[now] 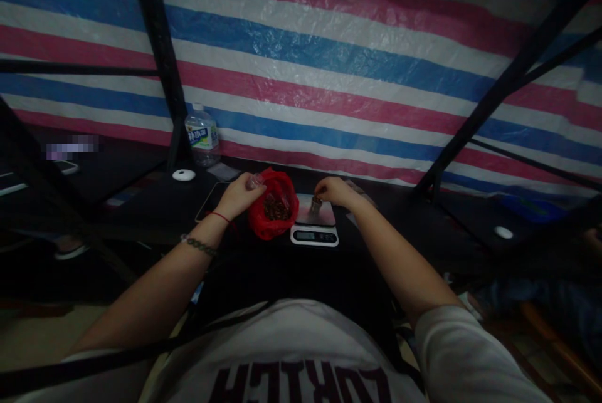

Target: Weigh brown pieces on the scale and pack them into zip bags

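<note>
A red plastic bag (260, 220) stands open on the dark table, with small brown pieces (276, 207) inside. At its left rim, my left hand (239, 195) is closed around a small clear object (255, 181) that looks like a little jar or lid. To the right of the bag lies a digital kitchen scale (324, 217) with a metal plate and a lit display. A small clear container (315, 205) sits on the plate. My right hand (333, 191) has its fingertips pinched at the container's top; what they hold is too small to name.
A clear plastic bottle (203, 136) with a label stands behind on the left, near a white oval object (183, 175). A phone-like object (210, 202) lies partly under my left wrist. Dark metal frame bars (164, 46) flank the striped plastic sheet (320, 77). Another white object (503, 232) lies right.
</note>
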Available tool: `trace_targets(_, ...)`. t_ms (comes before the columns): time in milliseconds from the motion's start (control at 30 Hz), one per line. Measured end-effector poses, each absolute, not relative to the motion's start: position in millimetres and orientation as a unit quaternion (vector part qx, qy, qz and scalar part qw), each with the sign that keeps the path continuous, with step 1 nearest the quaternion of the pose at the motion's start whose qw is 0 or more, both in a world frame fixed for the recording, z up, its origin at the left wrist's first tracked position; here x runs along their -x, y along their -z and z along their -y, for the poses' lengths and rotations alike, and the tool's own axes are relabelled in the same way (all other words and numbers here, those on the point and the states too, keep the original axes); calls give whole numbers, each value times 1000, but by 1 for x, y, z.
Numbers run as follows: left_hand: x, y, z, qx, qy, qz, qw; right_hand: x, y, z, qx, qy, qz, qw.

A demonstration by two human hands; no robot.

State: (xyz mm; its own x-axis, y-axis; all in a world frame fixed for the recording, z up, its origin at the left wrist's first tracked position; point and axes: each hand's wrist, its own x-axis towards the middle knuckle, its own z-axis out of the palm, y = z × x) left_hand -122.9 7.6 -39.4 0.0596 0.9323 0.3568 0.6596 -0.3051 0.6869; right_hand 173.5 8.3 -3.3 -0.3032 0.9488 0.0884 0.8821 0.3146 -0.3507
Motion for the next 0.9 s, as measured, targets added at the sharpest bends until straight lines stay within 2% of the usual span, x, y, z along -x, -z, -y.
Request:
trace_targets(367,127,38,-11,-705,-394,-562,177,-182,4,-2,563,-141,801,150)
trace_targets(767,126,37,-9,-708,-392,-558,179,-190,15,-14,562,-184,752,292)
trace_targets(900,127,37,-10,-705,-389,-566,179,-185,18,-10,548,-177,764,292)
